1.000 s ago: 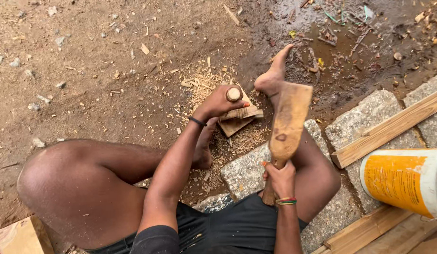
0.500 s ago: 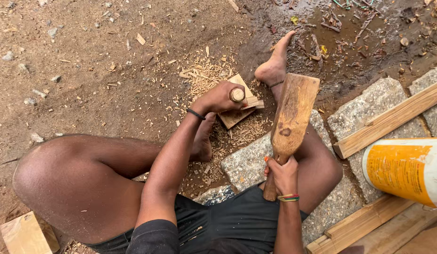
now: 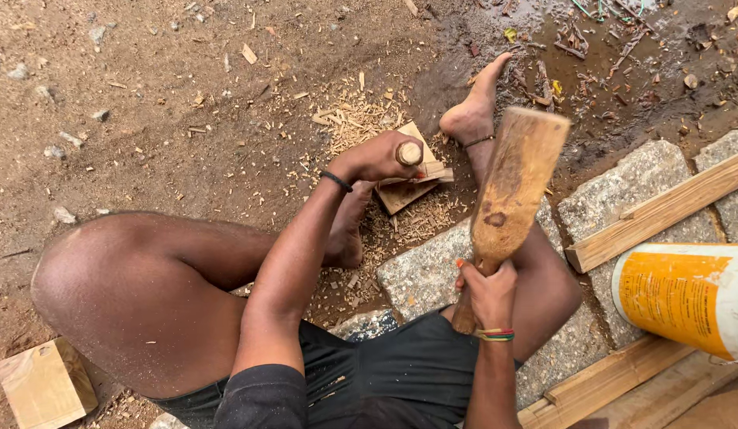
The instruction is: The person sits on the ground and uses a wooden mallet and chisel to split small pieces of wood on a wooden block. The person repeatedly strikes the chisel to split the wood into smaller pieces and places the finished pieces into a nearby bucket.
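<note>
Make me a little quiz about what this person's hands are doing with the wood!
1. True or false: the right hand grips a wooden mallet by its handle.
2. What does the left hand hold? A) a round-topped chisel handle B) a stone C) a plank
3. Fill in: the flat wood piece under the left hand lies among pale wood ____ on the dirt.

Key: 1 true. 2 A. 3 chips.
</note>
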